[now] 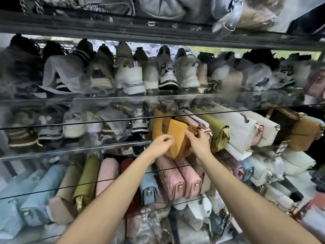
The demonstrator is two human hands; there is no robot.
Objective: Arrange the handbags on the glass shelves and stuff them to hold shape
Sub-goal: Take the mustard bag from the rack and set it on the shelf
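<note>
**Both hands already at the mustard bag, end-on at the shelf edge**

Right now the mustard bag [168, 136] sits between the two hands on the middle glass shelf [73, 150], at the left end of a row of handbags. Its long axis runs back into the shelf, away from the person, so only its narrow near end and its left face show; the near end overhangs the shelf's front edge a little. The right hand [198, 145] is the closer of the two to the work: its fingers curl round the right side of the near end, by the gold hardware, and the thumb lies on the yellow fabric. The left hand [161, 143] is at the bag's left face with fingers loosely bent; whether it grips or only touches, I cannot tell through the blur.

The bag is a warm mustard yellow, with a grained look, a small metal clasp on the flap and a rounded bottom. It looks full enough to stand. A pink bag [193, 118] presses against its right side, then an olive bag [216, 132]. I judge the coming move to be a straight push back along that long axis.
</note>
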